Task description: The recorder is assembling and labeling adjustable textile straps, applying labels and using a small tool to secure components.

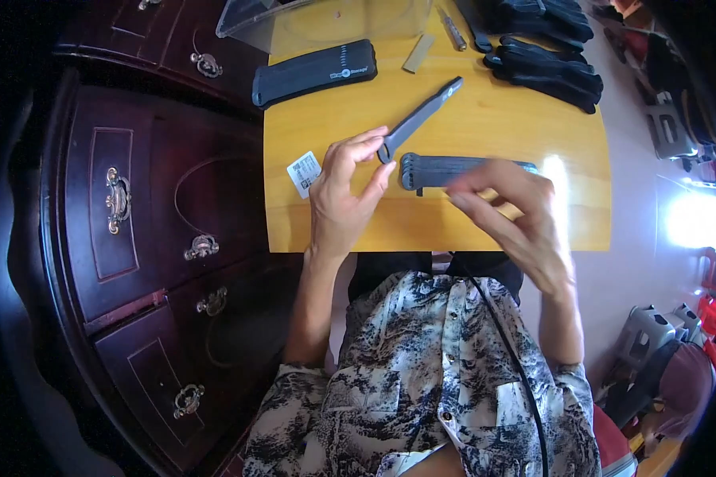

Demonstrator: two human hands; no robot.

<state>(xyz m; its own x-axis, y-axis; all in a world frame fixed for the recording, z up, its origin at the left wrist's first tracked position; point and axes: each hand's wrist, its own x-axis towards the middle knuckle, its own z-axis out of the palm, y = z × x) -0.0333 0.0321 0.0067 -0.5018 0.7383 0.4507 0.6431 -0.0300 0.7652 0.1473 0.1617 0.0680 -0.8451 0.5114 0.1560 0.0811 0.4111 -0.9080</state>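
My left hand (344, 187) pinches the looped end of a dark grey strap (418, 118) between thumb and fingers. The strap slants up and away to the right over the table, with a small pale print near its far end. Just right of it lies a neat stack of similar dark straps (433, 171), their rounded ends facing left. Above the right part of that stack hovers my right hand (517, 211), thumb and forefinger drawn together. Its fingertips are blurred, so anything between them cannot be made out.
On the yellow wooden table (334, 226) are a white label card (303, 173), a flat black strap bundle (317, 73), a clear bin (326, 24), a tan strip (418, 52), a craft knife (453, 33) and black strap bundles (545, 71). A dark wooden cabinet (119, 262) stands at left.
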